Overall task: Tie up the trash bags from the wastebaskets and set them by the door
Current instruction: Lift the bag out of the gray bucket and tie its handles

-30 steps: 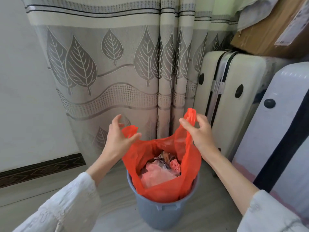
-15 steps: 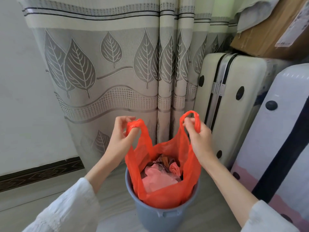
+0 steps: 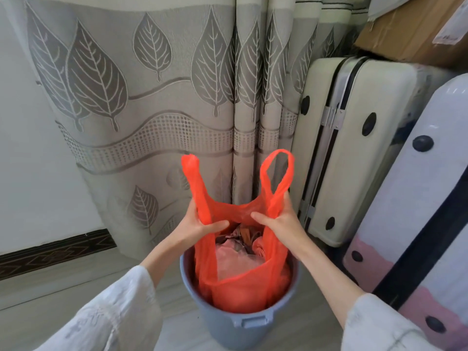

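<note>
A: Curtain [image 3: 152, 102] fills the back, suitcases [image 3: 354, 148] stand at the right under a box [image 3: 410, 29]. What sits on the floor [image 3: 63, 295] in front?

B: A grey bin [image 3: 235, 325], just before the curtain, with the red bag [image 3: 240, 287] lining it. The bag's body is down in the bin, full of crumpled trash; its mouth and two handles are drawn up above the rim.

A: And the hands?

B: Each grip is clamped on the bag. The left hand [image 3: 200, 224] pinches the base of the left handle [image 3: 195, 183], thumb across the front. The right hand [image 3: 281, 221] pinches the base of the right handle [image 3: 277, 178], which stands up as an open loop.

A: So which way do the handles lie from the grips?

B: Straight up, long axes near upright, free above the fingers and a little apart. Neither hand is nearer; each holds its own. My guess is the next move crosses one handle over the other, so that gap between them is what counts.

A: What differs from a moment ago?

B: Half a second back the hands held the handles near their tops, raised high. Now they have slid down to the bases and come closer together, leaving the loops free.
</note>
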